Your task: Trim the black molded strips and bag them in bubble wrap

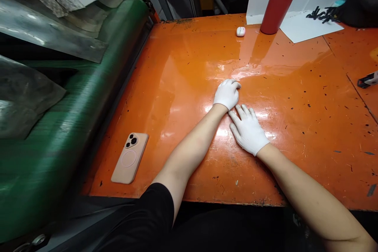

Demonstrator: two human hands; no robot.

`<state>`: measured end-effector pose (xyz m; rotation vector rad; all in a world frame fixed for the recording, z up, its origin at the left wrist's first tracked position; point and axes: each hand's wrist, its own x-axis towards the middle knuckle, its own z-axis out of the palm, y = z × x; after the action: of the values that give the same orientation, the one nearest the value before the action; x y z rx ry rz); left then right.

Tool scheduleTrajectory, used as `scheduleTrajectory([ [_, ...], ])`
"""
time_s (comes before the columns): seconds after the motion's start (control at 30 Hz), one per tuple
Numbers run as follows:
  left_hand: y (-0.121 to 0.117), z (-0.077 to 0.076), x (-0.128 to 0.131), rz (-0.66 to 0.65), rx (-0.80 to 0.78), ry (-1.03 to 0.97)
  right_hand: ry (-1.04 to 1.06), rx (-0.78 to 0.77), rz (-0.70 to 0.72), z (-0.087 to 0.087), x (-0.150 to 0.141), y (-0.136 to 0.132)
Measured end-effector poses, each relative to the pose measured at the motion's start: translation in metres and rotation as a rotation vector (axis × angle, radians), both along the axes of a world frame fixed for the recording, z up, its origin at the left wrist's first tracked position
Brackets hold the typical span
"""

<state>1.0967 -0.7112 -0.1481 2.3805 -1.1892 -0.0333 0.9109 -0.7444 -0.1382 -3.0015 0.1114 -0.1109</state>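
At the far left, a large, glossy green roller [71, 122] carries loose sheets of greyish clear plastic [26, 98]; its curved surface could let them slip. A flat, pale pink phone with a ring on its back [129, 158] lies near the front edge of the scuffed, shiny orange tabletop [183, 63]; a backward sweep of the left forearm could knock it off. The tabletop lies directly beneath both hands. The white-gloved left hand [226, 93] rests palm down with bent fingers; whether its grip closes on anything hidden I cannot tell. Behind it sits a small, rounded, white-and-pink case [240, 31], easily pushed by a long reach. The white-gloved right hand [248, 130] is spread, its grip loose and apparently holding nothing, its fingertips by the left wrist; crossing movements could make the hands collide. Further right, a tall red cylindrical bottle [280, 2] could topple if bumped. At the right edge, a black-tipped, cutter-like tool [367, 80] could nick a glove if its blade is out, which I cannot tell.
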Motion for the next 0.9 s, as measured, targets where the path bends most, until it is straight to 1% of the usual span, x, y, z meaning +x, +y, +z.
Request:
scheduleTrajectory([
  [0.27, -0.0001, -0.0030, 0.0012, 0.009, -0.014, -0.012, -0.027, 0.007, 0.002, -0.0017, -0.0004, -0.0004],
  [0.9, -0.0007, -0.0030, 0.0012, 0.012, -0.015, -0.009, -0.037, 0.008, 0.002, -0.0023, -0.0004, -0.0004],
])
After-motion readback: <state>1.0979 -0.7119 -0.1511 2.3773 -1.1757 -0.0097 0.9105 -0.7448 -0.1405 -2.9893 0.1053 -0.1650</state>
